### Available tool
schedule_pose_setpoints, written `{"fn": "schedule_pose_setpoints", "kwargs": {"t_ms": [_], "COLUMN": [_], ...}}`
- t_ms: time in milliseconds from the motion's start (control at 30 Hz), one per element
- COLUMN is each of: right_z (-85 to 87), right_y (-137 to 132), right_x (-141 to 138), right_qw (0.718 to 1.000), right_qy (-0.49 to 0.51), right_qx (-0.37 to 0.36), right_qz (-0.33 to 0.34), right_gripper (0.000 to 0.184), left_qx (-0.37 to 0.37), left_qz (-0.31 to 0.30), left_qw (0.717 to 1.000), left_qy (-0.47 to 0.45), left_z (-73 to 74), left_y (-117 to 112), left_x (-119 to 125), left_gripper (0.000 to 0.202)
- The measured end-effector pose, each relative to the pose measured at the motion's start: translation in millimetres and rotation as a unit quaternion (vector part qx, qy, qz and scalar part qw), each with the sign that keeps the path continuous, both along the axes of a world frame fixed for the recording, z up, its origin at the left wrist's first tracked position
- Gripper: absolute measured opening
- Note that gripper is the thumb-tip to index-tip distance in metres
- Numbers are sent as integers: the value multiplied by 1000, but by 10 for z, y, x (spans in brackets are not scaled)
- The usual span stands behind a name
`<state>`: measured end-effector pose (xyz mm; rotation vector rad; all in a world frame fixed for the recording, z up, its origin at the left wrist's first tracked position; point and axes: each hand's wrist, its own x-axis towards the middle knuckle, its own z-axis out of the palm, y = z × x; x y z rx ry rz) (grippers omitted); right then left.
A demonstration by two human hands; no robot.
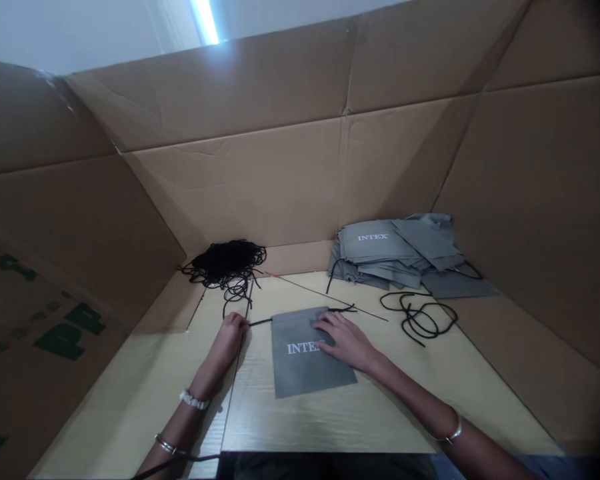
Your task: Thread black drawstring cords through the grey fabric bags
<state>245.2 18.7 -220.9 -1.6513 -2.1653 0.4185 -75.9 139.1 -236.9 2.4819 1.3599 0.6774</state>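
A grey drawstring bag [300, 373] printed with INTEX lies flat on the table in front of me. Black cord [261, 323] runs out of the left end of its top hem, and my left hand [233, 327] pinches it. Loose cord ends [344, 308] stick out at the hem's right end. My right hand [345, 339] rests on the bag's upper right part with fingers apart, covering the end of the print. Behind the bag lies a thin dark rod [330, 297] with a red part at its far end.
Black cords [227, 261] are heaped at the back left. Several grey bags [375, 247] are piled at the back right, with a coiled black cord [420, 319] before them. Cardboard walls [240, 187] enclose the wooden table [280, 427]. Another cord [200, 458] crosses near my left forearm.
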Motion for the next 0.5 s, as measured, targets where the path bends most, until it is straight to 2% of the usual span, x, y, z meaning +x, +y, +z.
{"fn": "schedule_pose_setpoints", "kwargs": {"t_ms": [100, 200, 300, 400, 500], "right_z": [27, 143, 410, 759, 1048], "right_y": [-30, 12, 192, 455, 663], "right_x": [30, 49, -25, -230, -475], "right_qw": [1000, 999, 995, 983, 959], "right_qy": [13, 39, 94, 178, 271], "right_qx": [-9, -21, -15, 20, 27], "right_qz": [-8, -7, 15, 39, 79], "right_gripper": [34, 28, 22, 30, 35], "left_qx": [17, 37, 59, 80, 101], "left_qz": [-11, -36, -92, -156, -193], "left_qw": [1000, 999, 994, 985, 976], "left_qy": [2, -1, 2, 9, 9], "left_z": [54, 284, 679, 1134, 1543], "left_y": [-29, -46, -45, -65, -112], "left_x": [29, 93, 236, 433, 600], "left_gripper": [13, 14, 21, 24, 24]}}
